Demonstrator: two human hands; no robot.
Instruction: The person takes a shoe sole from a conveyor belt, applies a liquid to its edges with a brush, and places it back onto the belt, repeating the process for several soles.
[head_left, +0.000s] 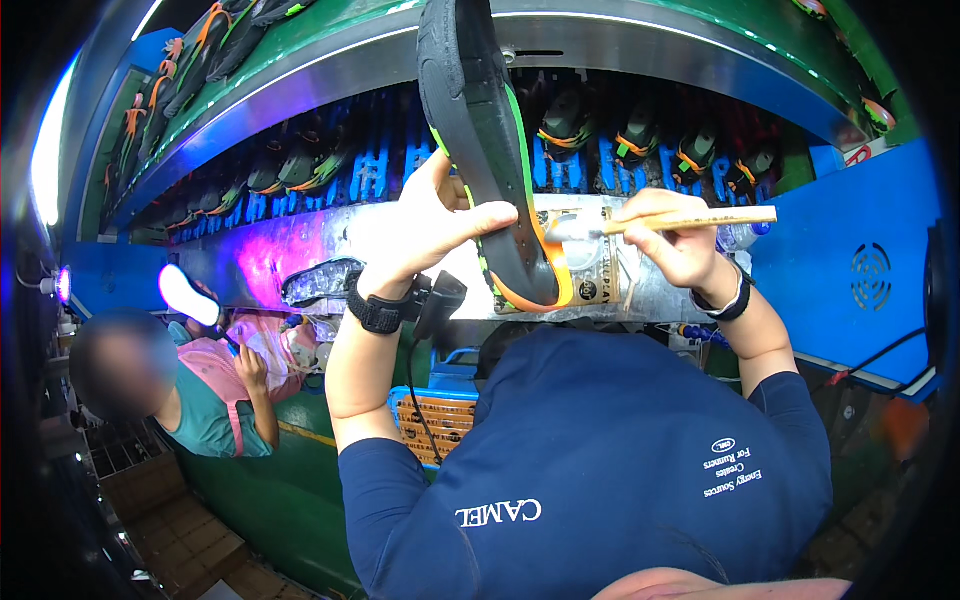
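Sole [490,150]: black, edged in lime green and orange; it stands tilted between your hands, nearer your left, its rounded orange end low and its other end rising beyond your fingers.
Left hand [430,225]: part-curled around the Sole's left edge, gripping it; your thumb lies across the face, while the fingers go partly out of sight behind.
Right hand [670,240]: closed in a pinch on the wooden handle of a brush [690,219], your thumb below and your fingers above.
Brush tip [575,229]: pale, pointing left from your right hand, at the Sole's orange edge; whether it presses there you cannot tell.
Metal ledge [215,262]: runs beneath both your hands.
Printed brown sheet [606,268]: on the ledge, just left of your right hand and beside the Sole's low end.
Dark sole-shaped piece [318,284]: on the ledge, just left of your left wrist.
Shoes on blue racks [565,118]: in a row beyond your hands, under a green-topped shelf [650,18].
Blue panel [820,270]: to the right of your right hand, with a slotted vent.
Co-worker [215,385]: well left of your left hand, in a pink apron, with a white sole-shaped piece [188,294] in hand.
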